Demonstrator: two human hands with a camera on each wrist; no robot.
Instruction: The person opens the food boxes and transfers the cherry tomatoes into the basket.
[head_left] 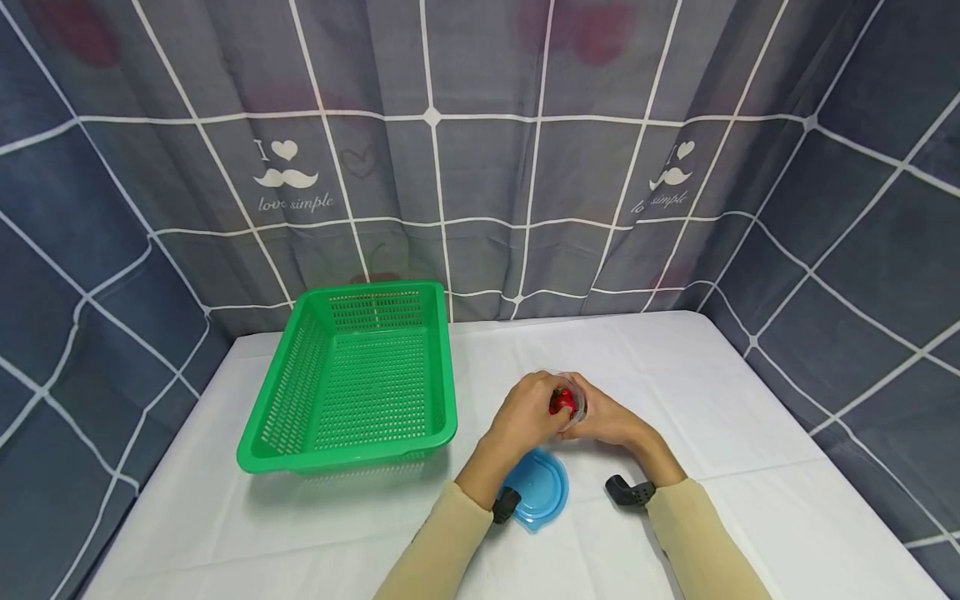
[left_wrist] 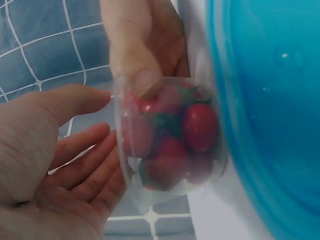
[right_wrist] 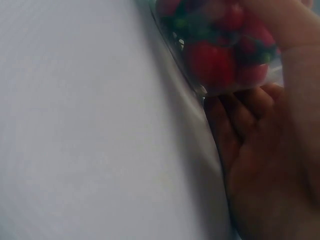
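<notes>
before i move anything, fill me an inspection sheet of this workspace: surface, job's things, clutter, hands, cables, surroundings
Surface: white cloth, lightly creased.
Job's things: clear container holding small red fruits with green stems; blue lid lying on the cloth, partly hidden by the left forearm.
Clutter: green basket at the left, apart from both hands.
Hands: right hand grips the container; left hand is at its rim, fingers spread; contact with the fruits can't be told.
Cables: nothing seen.
Surroundings: grey-blue curtain with white grid lines, behind and at both sides.
</notes>
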